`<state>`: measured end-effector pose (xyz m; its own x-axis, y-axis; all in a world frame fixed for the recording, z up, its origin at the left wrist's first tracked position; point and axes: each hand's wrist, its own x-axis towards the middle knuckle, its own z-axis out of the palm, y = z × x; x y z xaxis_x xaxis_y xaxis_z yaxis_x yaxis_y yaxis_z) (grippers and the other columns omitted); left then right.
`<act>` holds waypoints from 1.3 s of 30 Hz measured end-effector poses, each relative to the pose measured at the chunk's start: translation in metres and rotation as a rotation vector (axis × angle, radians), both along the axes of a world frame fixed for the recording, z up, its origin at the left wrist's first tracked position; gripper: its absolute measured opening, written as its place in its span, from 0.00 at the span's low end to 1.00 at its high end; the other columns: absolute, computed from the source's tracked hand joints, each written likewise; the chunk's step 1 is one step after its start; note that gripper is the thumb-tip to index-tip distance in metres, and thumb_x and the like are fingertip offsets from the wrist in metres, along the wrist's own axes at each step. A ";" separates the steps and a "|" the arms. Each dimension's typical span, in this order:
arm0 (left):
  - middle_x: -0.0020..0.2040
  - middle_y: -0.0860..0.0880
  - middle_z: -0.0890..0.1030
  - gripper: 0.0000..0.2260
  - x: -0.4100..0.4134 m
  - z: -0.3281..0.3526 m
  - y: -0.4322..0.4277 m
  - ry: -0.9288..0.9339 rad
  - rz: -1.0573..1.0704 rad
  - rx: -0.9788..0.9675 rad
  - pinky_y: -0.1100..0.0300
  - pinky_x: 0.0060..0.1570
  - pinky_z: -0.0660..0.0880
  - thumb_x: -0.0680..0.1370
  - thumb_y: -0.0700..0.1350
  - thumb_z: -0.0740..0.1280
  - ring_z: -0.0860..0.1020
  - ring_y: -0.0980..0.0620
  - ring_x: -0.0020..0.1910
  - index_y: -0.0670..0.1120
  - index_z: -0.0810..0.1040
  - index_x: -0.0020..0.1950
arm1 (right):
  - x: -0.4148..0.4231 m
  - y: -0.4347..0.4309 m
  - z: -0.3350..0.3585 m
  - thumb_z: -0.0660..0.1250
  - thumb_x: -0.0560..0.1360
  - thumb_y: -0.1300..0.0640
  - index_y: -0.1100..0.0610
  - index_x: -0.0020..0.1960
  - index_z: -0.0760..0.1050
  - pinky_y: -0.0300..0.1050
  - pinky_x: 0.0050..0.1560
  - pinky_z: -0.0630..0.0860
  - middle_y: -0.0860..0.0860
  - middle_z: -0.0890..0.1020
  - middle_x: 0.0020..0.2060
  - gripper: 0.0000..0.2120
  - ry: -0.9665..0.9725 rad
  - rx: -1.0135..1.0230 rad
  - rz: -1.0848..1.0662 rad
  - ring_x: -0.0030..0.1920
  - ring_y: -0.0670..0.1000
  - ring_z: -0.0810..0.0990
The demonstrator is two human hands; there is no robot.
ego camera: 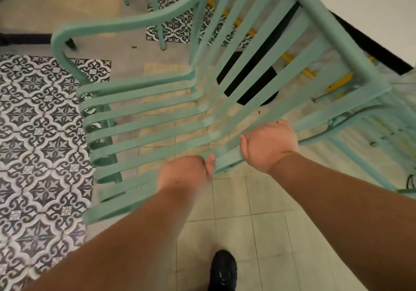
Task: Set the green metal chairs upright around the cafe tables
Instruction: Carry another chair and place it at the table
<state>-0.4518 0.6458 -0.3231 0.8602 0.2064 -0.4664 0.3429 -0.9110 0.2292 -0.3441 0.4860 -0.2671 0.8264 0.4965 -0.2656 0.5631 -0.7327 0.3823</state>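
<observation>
Black shoe at bottom, on plain floor tiles; both forearms reach forward from here. Left hand is wrapped over the near side rail of the green chair, thumb showing on the rail. Right hand is clamped on the same rail, farther along towards the chair's back. The chair sits tilted in the grip, slats facing up at the camera, armrest on its far side; cannot tell whether any leg bears on the floor. Judgement: this chair is mid-placement, not yet upright. Left of the chair: patterned tiles and open floor, the better side to swing it. Right of the chair: another green frame, close, probably a chair; snag risk. Beyond the chair, seen through its slats: a round black table base, some yellow bars, and a white dark-edged top. Farthest: legs of a standing green chair, apparently done already.
</observation>
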 end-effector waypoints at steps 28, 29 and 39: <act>0.35 0.52 0.78 0.29 -0.009 0.000 0.010 -0.026 -0.103 -0.014 0.54 0.38 0.74 0.82 0.65 0.41 0.79 0.48 0.38 0.51 0.75 0.42 | -0.007 0.002 0.002 0.43 0.84 0.47 0.50 0.40 0.76 0.51 0.47 0.61 0.48 0.75 0.33 0.26 0.069 -0.036 -0.036 0.39 0.54 0.72; 0.35 0.52 0.78 0.29 -0.010 0.000 0.012 -0.022 -0.112 -0.017 0.54 0.39 0.74 0.82 0.65 0.41 0.79 0.48 0.39 0.51 0.75 0.42 | -0.009 0.003 0.003 0.43 0.84 0.47 0.50 0.40 0.75 0.52 0.47 0.61 0.48 0.75 0.34 0.25 0.087 -0.032 -0.048 0.39 0.54 0.72; 0.38 0.51 0.79 0.28 -0.025 0.008 0.098 0.018 -0.257 0.079 0.53 0.45 0.77 0.83 0.65 0.43 0.79 0.49 0.41 0.52 0.77 0.46 | -0.050 0.065 -0.001 0.43 0.87 0.49 0.54 0.56 0.81 0.53 0.55 0.65 0.53 0.85 0.51 0.27 0.260 0.043 -0.113 0.51 0.56 0.79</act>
